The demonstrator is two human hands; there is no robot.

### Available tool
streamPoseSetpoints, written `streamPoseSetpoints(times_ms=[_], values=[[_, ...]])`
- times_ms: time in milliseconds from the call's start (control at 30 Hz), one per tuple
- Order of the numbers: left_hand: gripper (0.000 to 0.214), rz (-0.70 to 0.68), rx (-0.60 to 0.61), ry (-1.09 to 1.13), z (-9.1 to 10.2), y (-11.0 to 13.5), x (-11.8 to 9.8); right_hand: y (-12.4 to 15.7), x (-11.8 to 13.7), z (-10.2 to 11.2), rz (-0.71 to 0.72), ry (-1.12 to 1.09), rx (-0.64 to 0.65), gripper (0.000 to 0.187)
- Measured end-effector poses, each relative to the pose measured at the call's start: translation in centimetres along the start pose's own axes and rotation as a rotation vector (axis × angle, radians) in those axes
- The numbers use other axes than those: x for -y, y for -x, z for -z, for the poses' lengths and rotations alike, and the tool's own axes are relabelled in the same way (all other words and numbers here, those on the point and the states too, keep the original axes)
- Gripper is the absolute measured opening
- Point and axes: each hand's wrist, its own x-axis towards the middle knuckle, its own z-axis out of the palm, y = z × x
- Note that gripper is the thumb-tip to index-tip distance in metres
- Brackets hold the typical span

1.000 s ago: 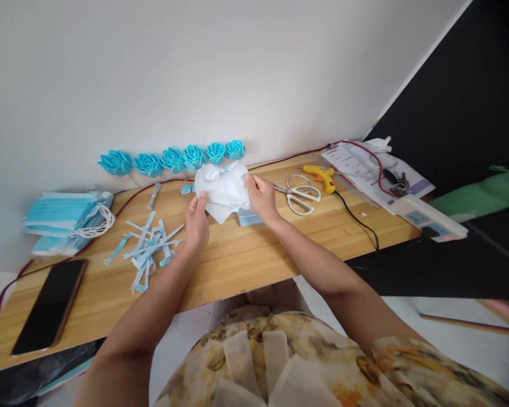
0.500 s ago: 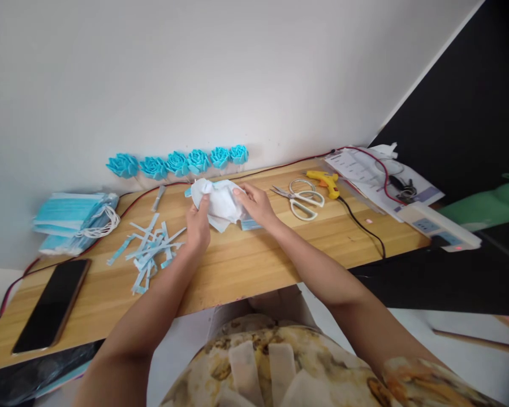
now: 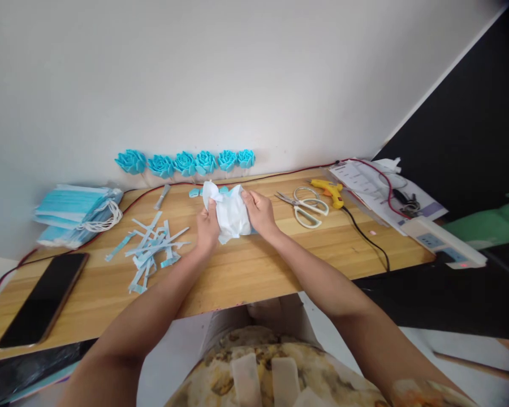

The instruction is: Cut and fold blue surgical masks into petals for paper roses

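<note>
Between my two hands, a piece of white, wrinkled mask fabric (image 3: 230, 213) is held up over the middle of the wooden table. My left hand (image 3: 208, 225) pinches its left side, with the thumb on the near face. At the right edge, my right hand (image 3: 259, 212) grips it between thumb and fingers. Small blue pieces (image 3: 194, 193) lie just behind the fabric. A bit of blue shows under my right hand, partly hidden. Cut pale blue strips (image 3: 152, 249) lie in a loose pile left of my left hand. White-handled scissors (image 3: 307, 209) rest to the right.
Several blue flowers (image 3: 184, 164) stand along the wall. A stack of blue masks (image 3: 74, 212) and a black phone (image 3: 44, 299) are at left. Right of the scissors lie a yellow glue gun (image 3: 333, 192), papers (image 3: 371, 183) and a power strip (image 3: 445, 243). A red cable runs along the back.
Both hands have turned and spread the white fabric, which now hangs more upright and flatter between them. The small blue pieces behind it show more. The view has shifted slightly.
</note>
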Motion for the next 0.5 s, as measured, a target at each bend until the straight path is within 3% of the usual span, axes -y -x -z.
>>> streamPoseSetpoints(times_ms=[133, 233, 500], values=[[0.054, 0.039, -0.038, 0.059, 0.1, -0.6, -0.3, 0.0, 0.0, -0.1, -0.009, 0.036, -0.05, 0.05], [0.052, 0.008, -0.09, 0.06, 0.4, -1.1, -0.4, 0.2, 0.2, -0.4, 0.004, 0.029, -0.006, 0.051], [0.056, -0.026, -0.053, 0.078, 0.3, -1.1, -0.9, -0.9, -1.1, 0.3, -0.026, -0.044, -0.039, 0.059]])
